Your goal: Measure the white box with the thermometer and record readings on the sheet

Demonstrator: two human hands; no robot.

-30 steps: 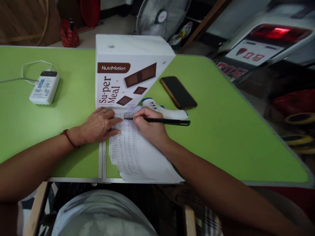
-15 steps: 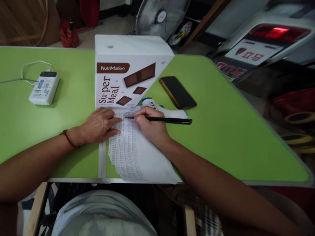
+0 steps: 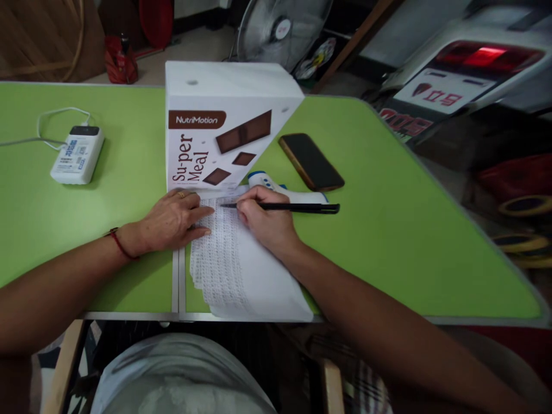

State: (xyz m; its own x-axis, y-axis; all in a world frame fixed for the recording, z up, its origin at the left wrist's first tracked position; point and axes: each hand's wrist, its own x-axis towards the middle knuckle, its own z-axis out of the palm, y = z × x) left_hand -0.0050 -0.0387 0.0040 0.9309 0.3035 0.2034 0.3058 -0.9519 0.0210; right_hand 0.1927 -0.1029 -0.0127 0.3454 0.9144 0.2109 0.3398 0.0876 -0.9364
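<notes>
A black pen (image 3: pixel 302 207) is gripped between the thumb and fingers of my right hand (image 3: pixel 267 221), its tip on the paper. The sheets of paper (image 3: pixel 259 282) lie in a slightly fanned stack at the table's front edge, with dense handwritten rows on the left part and blank white on the right. My left hand (image 3: pixel 175 221) rests with fingers spread, fingertips on the left edge of the sheets. Just beyond both hands stands a white box (image 3: pixel 235 86) printed "NutriMotion Su-per Meal". The paper's far edge meets the foot of this box.
Behind my right hand lie a white and blue handheld thermometer (image 3: pixel 304 197) and a phone (image 3: pixel 311 162). A white power bank (image 3: pixel 79 155) with cables sits at left on the green table (image 3: pixel 409 247). Beyond the table are a fan (image 3: pixel 282 31) and a vehicle with a red light (image 3: pixel 489 57).
My right hand and the pen have shifted slightly to the right, and the pen lies a little flatter. My left hand stays in place on the paper.
</notes>
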